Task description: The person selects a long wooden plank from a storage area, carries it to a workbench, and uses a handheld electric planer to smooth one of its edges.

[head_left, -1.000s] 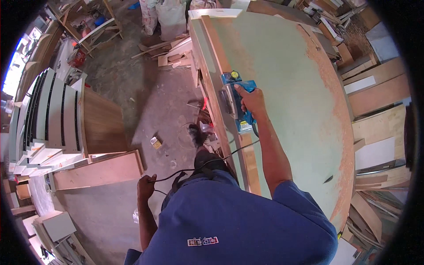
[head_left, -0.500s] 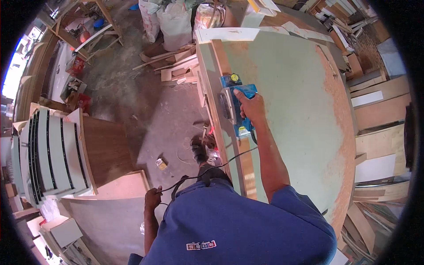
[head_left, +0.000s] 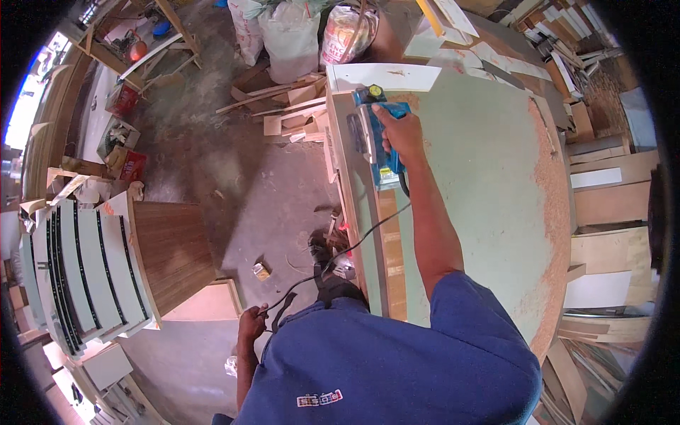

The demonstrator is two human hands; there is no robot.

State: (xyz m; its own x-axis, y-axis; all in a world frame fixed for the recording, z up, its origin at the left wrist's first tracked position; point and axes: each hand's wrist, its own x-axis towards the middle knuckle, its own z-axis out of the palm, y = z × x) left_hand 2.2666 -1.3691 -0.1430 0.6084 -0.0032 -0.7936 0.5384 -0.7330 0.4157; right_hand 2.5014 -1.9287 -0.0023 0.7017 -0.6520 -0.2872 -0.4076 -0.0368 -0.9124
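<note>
The right hand [head_left: 404, 136] has its fingers clamped on the handle of a blue power planer [head_left: 374, 150], which sits over a wooden strip [head_left: 392, 255] near the far left corner of the desk [head_left: 482, 198]. The strip runs along the left edge of the pale green top, its bare, lighter face showing behind the tool. From the rear of the planer, a black cord [head_left: 363, 236] drops across the desk edge and the person's leg to the left hand [head_left: 252, 322], low and away from the desk. Its fingers look closed around the cord, though they are small and dark in this view. A white board [head_left: 397, 76] lies across the far end of the top, and reddish-brown shavings [head_left: 554, 212] spread along the right edge. On the floor to the left, a small yellowish box [head_left: 262, 270] lies near the person's foot. Farther off are wood offcuts [head_left: 301, 106] and a white sack [head_left: 290, 42]; at far left stand pale panels [head_left: 92, 269] with black strips
</note>
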